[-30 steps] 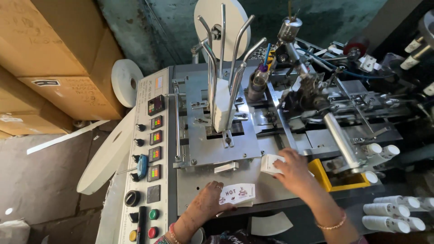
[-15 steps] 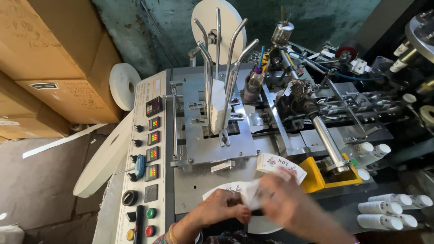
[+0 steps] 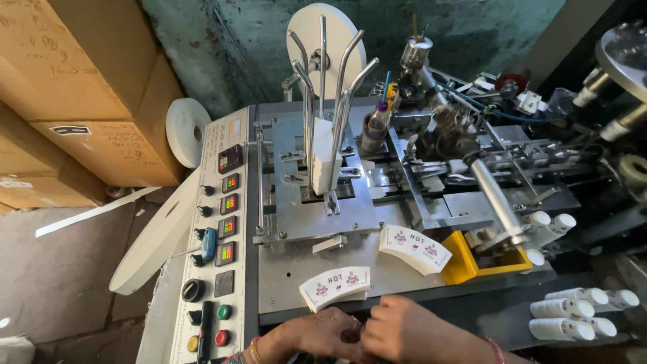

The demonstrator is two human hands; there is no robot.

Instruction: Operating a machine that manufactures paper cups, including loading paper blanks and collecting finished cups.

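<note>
Left hand and right hand meet; grip state unclear. Blank stack just beyond: light, flexible card, likely best held by edges.

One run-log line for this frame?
left hand: touching right hand | right hand: at machine's front edge, grasp unclear | printed blank stacks: on machine bed

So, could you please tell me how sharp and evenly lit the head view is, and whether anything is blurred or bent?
In the head view the machine deck and both stacks of printed fan-shaped blanks are sharp and evenly lit; the right side, around the finished white cups, falls into shadow; the left hand and right hand look slightly soft at the bottom edge; the wide lens bows the cardboard boxes at the left.
</note>
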